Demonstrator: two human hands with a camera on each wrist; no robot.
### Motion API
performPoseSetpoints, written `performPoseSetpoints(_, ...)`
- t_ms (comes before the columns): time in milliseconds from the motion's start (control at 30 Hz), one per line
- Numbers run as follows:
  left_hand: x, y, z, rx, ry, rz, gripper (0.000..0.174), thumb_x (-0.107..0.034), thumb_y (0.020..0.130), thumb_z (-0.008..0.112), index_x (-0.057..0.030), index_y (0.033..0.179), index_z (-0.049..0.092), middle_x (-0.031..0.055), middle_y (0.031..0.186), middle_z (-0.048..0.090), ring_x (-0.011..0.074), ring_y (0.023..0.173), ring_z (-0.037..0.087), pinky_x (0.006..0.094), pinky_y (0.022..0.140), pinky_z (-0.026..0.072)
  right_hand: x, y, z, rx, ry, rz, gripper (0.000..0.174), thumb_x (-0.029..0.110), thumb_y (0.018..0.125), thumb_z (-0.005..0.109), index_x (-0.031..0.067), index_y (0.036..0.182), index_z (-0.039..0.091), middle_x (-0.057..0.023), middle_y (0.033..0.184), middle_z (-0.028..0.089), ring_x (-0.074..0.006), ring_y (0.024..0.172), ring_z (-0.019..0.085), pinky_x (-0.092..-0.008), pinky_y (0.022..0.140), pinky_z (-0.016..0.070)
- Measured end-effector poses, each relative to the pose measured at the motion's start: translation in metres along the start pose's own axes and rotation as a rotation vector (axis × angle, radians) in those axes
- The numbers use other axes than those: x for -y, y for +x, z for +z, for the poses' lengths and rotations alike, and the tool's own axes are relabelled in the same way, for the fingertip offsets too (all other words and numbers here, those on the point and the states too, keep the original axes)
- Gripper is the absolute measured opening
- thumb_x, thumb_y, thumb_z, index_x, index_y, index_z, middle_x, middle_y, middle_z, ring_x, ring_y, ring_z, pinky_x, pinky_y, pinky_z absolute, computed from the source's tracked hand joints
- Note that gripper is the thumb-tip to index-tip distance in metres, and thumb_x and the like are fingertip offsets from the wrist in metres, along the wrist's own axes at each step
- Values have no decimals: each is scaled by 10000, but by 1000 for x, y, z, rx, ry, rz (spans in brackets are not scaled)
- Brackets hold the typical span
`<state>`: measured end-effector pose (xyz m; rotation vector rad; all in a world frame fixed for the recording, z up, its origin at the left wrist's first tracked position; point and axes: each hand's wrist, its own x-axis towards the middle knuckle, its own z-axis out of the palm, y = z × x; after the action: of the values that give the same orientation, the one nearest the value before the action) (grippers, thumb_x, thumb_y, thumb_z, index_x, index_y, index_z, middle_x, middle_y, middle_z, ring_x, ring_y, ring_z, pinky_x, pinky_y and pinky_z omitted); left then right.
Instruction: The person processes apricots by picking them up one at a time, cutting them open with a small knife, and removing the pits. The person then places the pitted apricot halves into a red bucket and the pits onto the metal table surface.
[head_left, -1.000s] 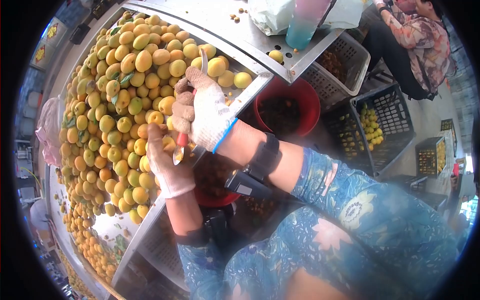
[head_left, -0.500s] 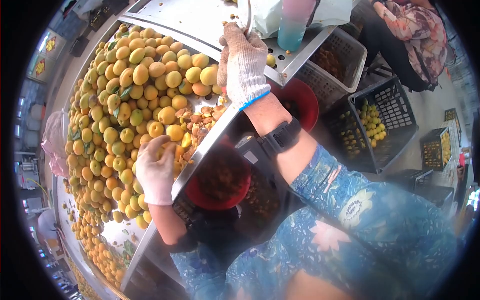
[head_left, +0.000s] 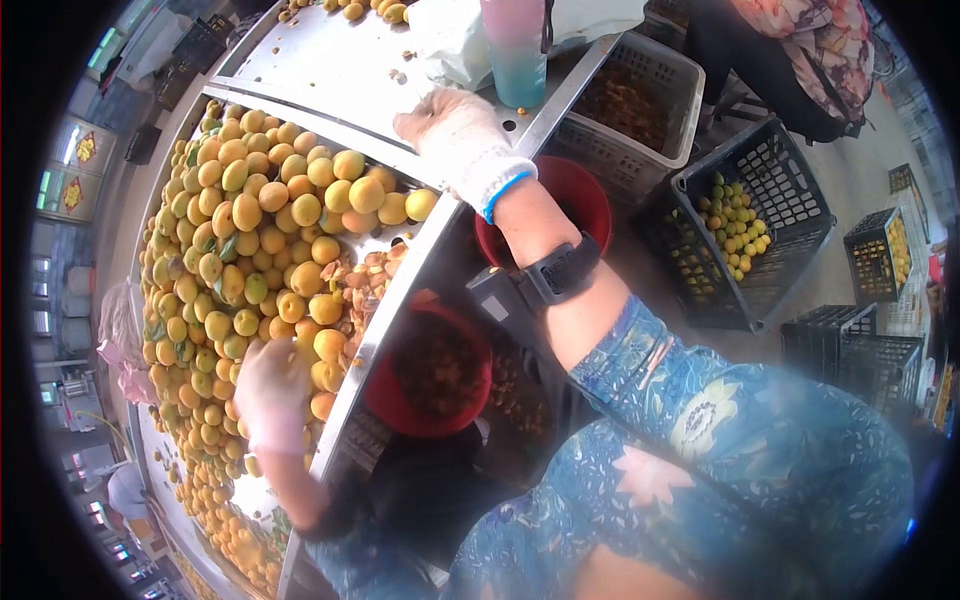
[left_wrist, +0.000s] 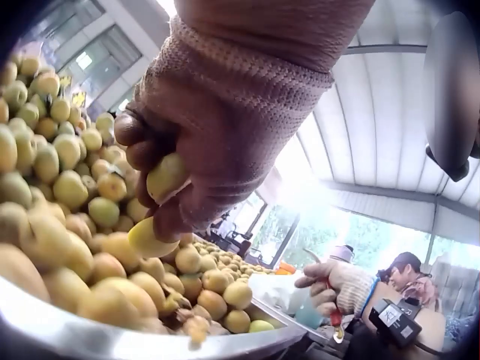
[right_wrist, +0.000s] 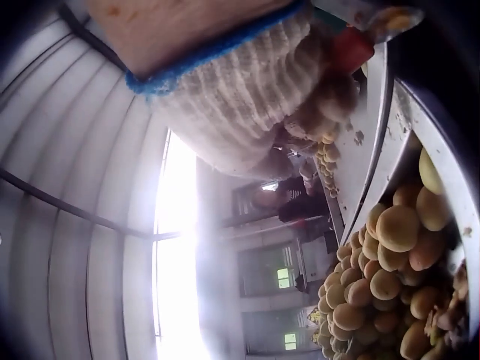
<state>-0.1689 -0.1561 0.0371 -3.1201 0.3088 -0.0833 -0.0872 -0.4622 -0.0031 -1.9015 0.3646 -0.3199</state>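
Note:
My gloved left hand point(head_left: 272, 392) is down on the heap of apricots point(head_left: 235, 230). In the left wrist view its fingers curl round one yellow-green apricot point(left_wrist: 166, 178), and another apricot point(left_wrist: 150, 238) lies right at the fingertips. My gloved right hand point(head_left: 462, 138) is raised over the corner of the metal table. It grips a tool by its red handle point(right_wrist: 351, 51), whose spoon-like end point(right_wrist: 395, 24) shows in the right wrist view. In the head view the hand hides the tool.
Split apricot pieces point(head_left: 362, 285) lie along the table's metal edge point(head_left: 372, 340). Below stand red buckets point(head_left: 480, 385), a grey crate point(head_left: 685, 130) and a black crate point(head_left: 790, 190) with fruit. A pink-and-blue bottle point(head_left: 517, 60) stands at the back; a person sits at far right.
From close together over the fruit, the hands have parted. My right hand rose toward the back table with the tool; my left moved down and left onto the apricots. The view has shifted.

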Motion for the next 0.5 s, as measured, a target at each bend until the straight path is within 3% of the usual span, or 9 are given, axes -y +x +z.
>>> performPoseSetpoints(33, 25, -17, -6, -14, 14, 49, 134, -238, 814, 631, -106, 817, 659, 102, 879, 621, 304, 816, 613, 419, 699, 484, 6, -7, -7, 30, -80, -60, 401, 361, 831, 566, 2, 967, 682, -246, 947, 667, -383, 950, 638, -406, 879, 490)
performPoseSetpoints(100, 58, -54, -22, 118, 200, -55, 166, -259, 782, 636, -102, 743, 670, 104, 802, 645, 298, 785, 636, 415, 684, 500, 10, -9, -10, 14, -126, -36, 403, 353, 826, 574, 3, 1002, 668, -245, 966, 665, -378, 950, 639, -404, 875, 492)
performPoseSetpoints(133, 42, -55, -45, 513, 339, -367, 244, -337, 706, 707, -111, 794, 732, 97, 845, 676, 287, 810, 650, 398, 741, 512, 12, -10, -10, -2, -177, -12, 411, 346, 821, 583, 4, 1037, 654, -243, 986, 664, -374, 950, 641, -402, 872, 494)
performPoseSetpoints(200, 62, -78, -48, 767, 445, -455, 373, -410, 672, 714, -119, 901, 759, 116, 903, 711, 275, 885, 674, 371, 816, 524, 15, -9, -9, -39, -167, -6, 421, 338, 821, 588, 5, 1075, 633, -241, 1002, 661, -371, 958, 638, -401, 869, 495)
performPoseSetpoints(333, 66, -94, -52, 476, 285, -271, 347, -393, 740, 701, -108, 939, 705, 134, 831, 674, 346, 850, 636, 425, 761, 491, 11, -3, 1, 18, 67, 68, 416, 287, 854, 575, 7, 1162, 581, -232, 1019, 655, -366, 976, 628, -399, 866, 497)
performPoseSetpoints(367, 60, -85, -45, 306, 207, -120, 335, -366, 790, 667, -86, 974, 665, 145, 844, 648, 365, 848, 602, 452, 746, 467, 6, -3, 9, 14, 73, 66, 416, 287, 854, 575, 7, 1162, 581, -232, 1019, 655, -366, 976, 628, -399, 866, 497)
performPoseSetpoints(433, 24, -45, -46, 323, 121, -78, 442, -302, 829, 633, -107, 1220, 572, 166, 1032, 626, 361, 966, 591, 452, 834, 466, -5, -3, 20, 45, 448, -49, 378, 261, 904, 528, 49, 1215, 562, -223, 1035, 647, -371, 969, 624, -408, 870, 493)
performPoseSetpoints(467, 28, -27, -24, 44, -15, 180, 485, -281, 840, 641, -117, 1283, 530, 182, 1141, 597, 360, 1007, 589, 439, 852, 473, -2, -7, 16, 35, 447, -51, 378, 261, 904, 528, 49, 1215, 562, -223, 1035, 647, -371, 969, 624, -408, 870, 493)
performPoseSetpoints(500, -13, -1, -32, 114, -16, 66, 513, -262, 845, 649, -118, 1317, 507, 186, 1237, 560, 356, 1063, 579, 418, 870, 480, 6, -16, 9, 14, 301, -132, 373, 264, 922, 509, 87, 1249, 543, -220, 1041, 645, -375, 972, 621, -416, 872, 489)
